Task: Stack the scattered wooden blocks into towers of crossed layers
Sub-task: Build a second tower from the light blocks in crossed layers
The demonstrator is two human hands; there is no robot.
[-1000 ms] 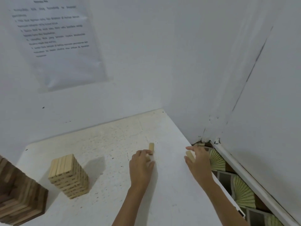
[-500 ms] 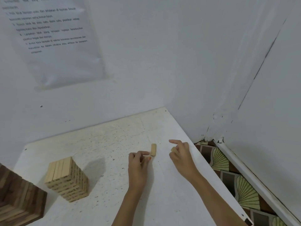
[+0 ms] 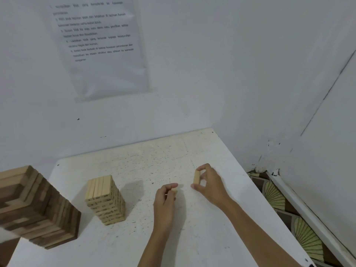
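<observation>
White table [image 3: 212,237] carries a pale tower [image 3: 105,199] and a dark tower [image 3: 34,207]. Right hand [image 3: 212,185] pinches a block [image 3: 196,177]; left hand [image 3: 163,203], fingers curled, grips a second block [image 3: 174,192], mostly hidden.

Right hand [image 3: 211,185] pinches a small pale wooden block [image 3: 196,177] upright; left hand [image 3: 164,199], fingers curled, seemingly grips a second pale block [image 3: 174,192].
</observation>
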